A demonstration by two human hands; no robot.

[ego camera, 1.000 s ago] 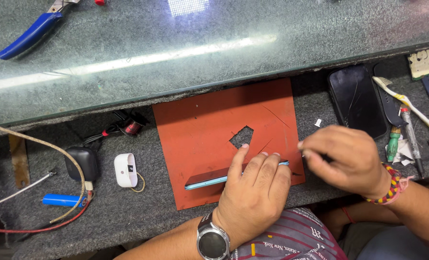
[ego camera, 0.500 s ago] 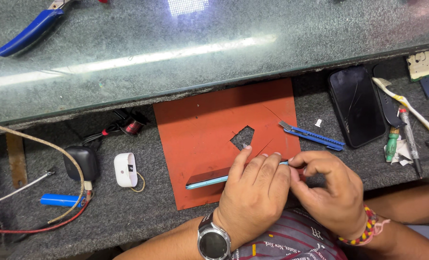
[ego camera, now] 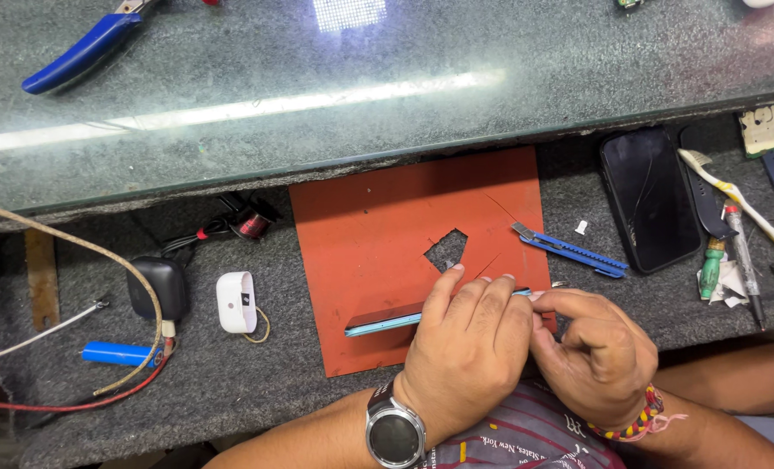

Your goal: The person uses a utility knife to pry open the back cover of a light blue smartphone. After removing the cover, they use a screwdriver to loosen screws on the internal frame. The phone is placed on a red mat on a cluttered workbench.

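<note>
Left hand (ego camera: pixel 469 347) lies flat on the phone (ego camera: pixel 387 320), pinning it on edge at the red mat's (ego camera: pixel 378 234) near side; right hand (ego camera: pixel 599 352) pinches its end, fingers together. I'd keep that press steady; the blue cutter (ego camera: pixel 569 252) lies apart.

Matt orange-red rubbery work mat (ego camera: pixel 378 226), rough grey felt-like table (ego camera: pixel 256 391), glossy speckled stone ledge (ego camera: pixel 335 87), shiny cracked black glass phone (ego camera: pixel 649 198), blue plastic utility knife (ego camera: pixel 571 251)

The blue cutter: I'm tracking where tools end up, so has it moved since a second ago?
Yes. The blue cutter now lies on the bench between the red mat and the black phone; earlier the right hand covered that spot.
</note>
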